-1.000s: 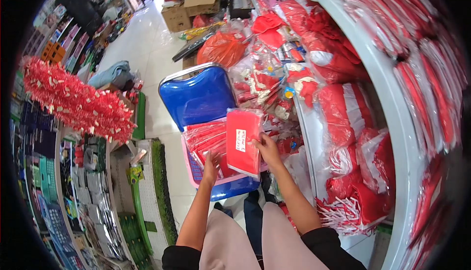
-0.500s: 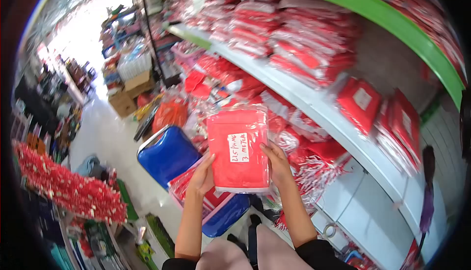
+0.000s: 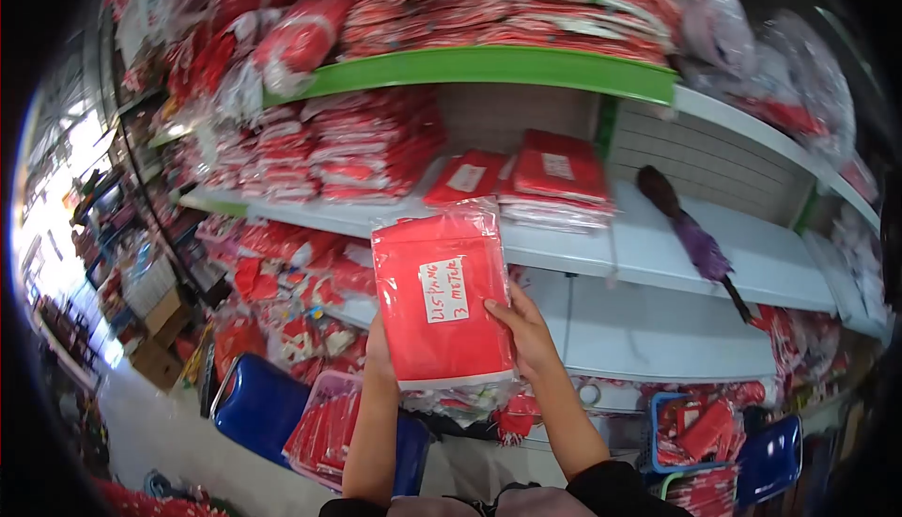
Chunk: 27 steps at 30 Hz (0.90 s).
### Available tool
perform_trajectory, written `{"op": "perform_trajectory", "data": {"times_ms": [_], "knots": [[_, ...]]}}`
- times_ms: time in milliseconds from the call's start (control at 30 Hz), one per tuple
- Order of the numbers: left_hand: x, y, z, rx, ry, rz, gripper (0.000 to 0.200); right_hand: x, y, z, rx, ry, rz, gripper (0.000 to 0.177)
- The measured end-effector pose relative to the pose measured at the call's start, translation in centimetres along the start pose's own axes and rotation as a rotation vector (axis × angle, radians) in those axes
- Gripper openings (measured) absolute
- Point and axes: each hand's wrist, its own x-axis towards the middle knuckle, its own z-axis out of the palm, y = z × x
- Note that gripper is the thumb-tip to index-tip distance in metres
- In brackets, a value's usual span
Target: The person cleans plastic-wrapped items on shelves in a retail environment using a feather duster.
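Observation:
A clear plastic packet of folded red cloth (image 3: 442,343) is held up in front of me, its white handwritten label reading "LISPANG 3 METER". My left hand (image 3: 379,353) grips its left edge, most of the fingers hidden behind it. On the right edge, my right hand (image 3: 528,334) is closed with the thumb over the front. Just beyond the packet's top, similar labelled red packets (image 3: 559,174) lie on the middle shelf (image 3: 564,246). To their left rise stacks of bagged red cloth (image 3: 371,146).
A purple folded umbrella (image 3: 700,245) lies on the shelf at right. Below left, a pink basket (image 3: 329,387) of red packets sits on a blue chair (image 3: 258,409). A blue basket (image 3: 660,428) stands low right. The green-edged upper shelf (image 3: 498,66) carries more red stacks.
My view has swung right toward the shelves, bringing the umbrella and blue basket further in. Both hands still hold the red cloth packet, now before the shelf with the similar packets.

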Motion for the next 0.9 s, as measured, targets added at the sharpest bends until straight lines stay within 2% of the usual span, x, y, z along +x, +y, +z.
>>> {"op": "perform_trajectory", "data": {"times_ms": [33, 133, 300, 433, 533, 633, 733, 767, 867, 900], "knots": [[0.7, -1.0, 0.2, 0.096, -0.01, 0.045, 0.041, -0.6, -1.1, -0.7, -0.05, 0.025, -0.026, 0.043], [1.3, -4.0, 3.8, -0.004, -0.087, -0.094, 0.041, -2.7, -3.7, -3.4, -0.1, 0.075, -0.109, 0.038], [1.8, -10.9, 8.8, -0.054, -0.155, -0.112, 0.039, -6.4, -9.3, -7.8, -0.348, 0.229, -0.22, 0.035], [1.1, -17.3, 13.8, -0.076, -0.063, -0.103, 0.037, -8.6, -13.5, -13.9, -0.898, 0.375, -0.502, 0.04], [0.8, -20.6, 16.9, -0.137, -0.16, -0.15, 0.037, -9.1, -17.6, -19.1, -1.6, 0.626, -0.897, 0.046], [1.9, -23.8, 17.7, 0.009, -0.123, -0.015, 0.037, -9.5, -21.1, -23.2, -2.05, 0.913, -0.838, 0.046], [3.9, -26.4, 17.8, -0.169, -0.148, -0.004, 0.039, -8.9, -22.5, -28.0, -2.154, 0.705, -0.23, 0.041], [4.3, -26.7, 18.6, -0.227, -0.167, -0.06, 0.039, -9.0, -22.8, -28.7, -2.052, 0.695, -0.15, 0.033], [6.5, -27.9, 17.8, -0.204, -0.177, -0.084, 0.039, -10.6, -24.0, -30.6, -1.992, 0.621, -0.226, 0.03], [7.4, -28.3, 17.6, -0.166, -0.188, -0.061, 0.038, -11.0, -24.3, -31.1, -1.891, 0.644, -0.273, 0.028]]}}
